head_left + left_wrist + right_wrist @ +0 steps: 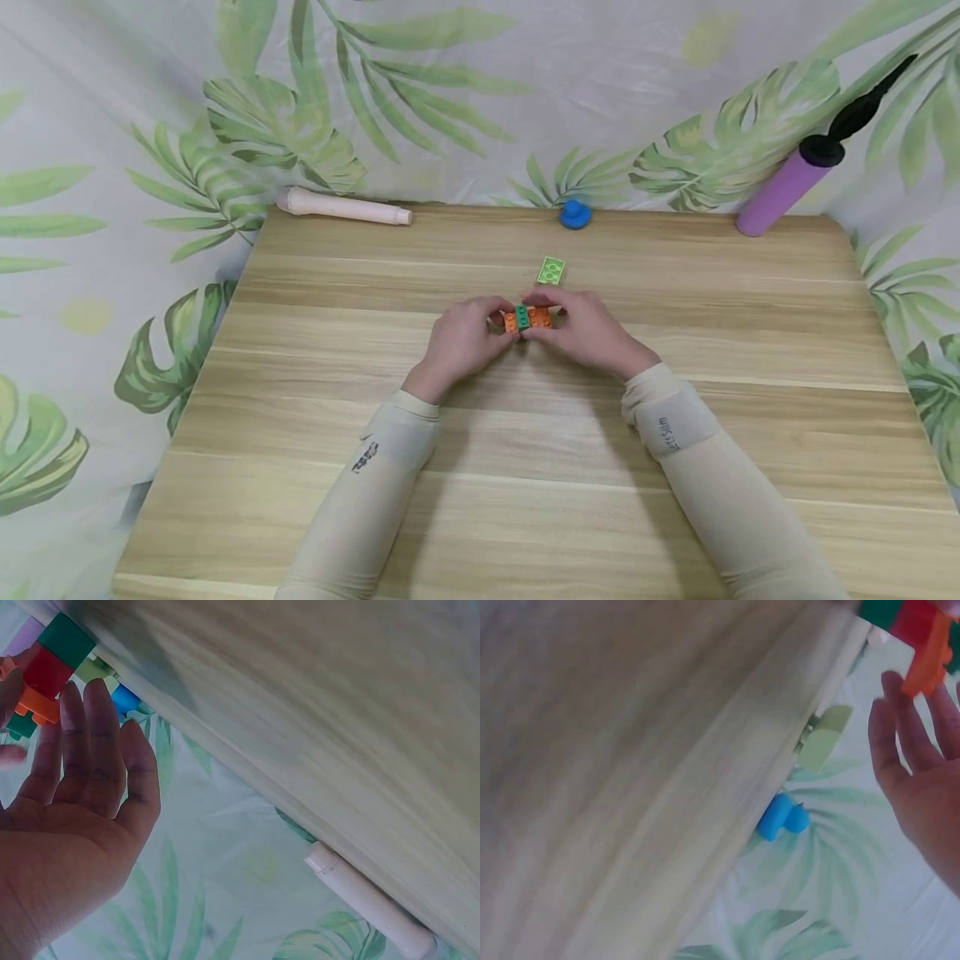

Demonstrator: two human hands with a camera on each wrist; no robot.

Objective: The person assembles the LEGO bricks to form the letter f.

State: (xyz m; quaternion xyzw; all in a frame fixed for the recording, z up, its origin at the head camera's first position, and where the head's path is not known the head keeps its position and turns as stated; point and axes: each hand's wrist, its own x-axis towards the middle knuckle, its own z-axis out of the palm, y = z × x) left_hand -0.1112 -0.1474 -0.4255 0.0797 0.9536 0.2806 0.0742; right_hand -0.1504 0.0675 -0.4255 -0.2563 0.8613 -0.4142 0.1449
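Both hands meet over the middle of the table around a small stack of toy building bricks. On top of the stack is a green brick (522, 317), set across an orange brick (540, 317). Below the orange one, a red brick (49, 671) and a dark green brick (67, 639) show in the left wrist view. The left hand (463, 335) pinches the stack's left end between thumb and fingers. At the other end, the right hand (588, 327) pinches the orange brick. A light green brick (551, 270) lies just beyond the right fingertips.
A blue toy duck (576, 215) sits at the table's back edge. To its left lies a pale pink tube (348, 208); a purple cylinder with a black top (783, 192) leans at the back right. Leaf-patterned cloth (450, 100) hangs behind the wooden table (300, 400).
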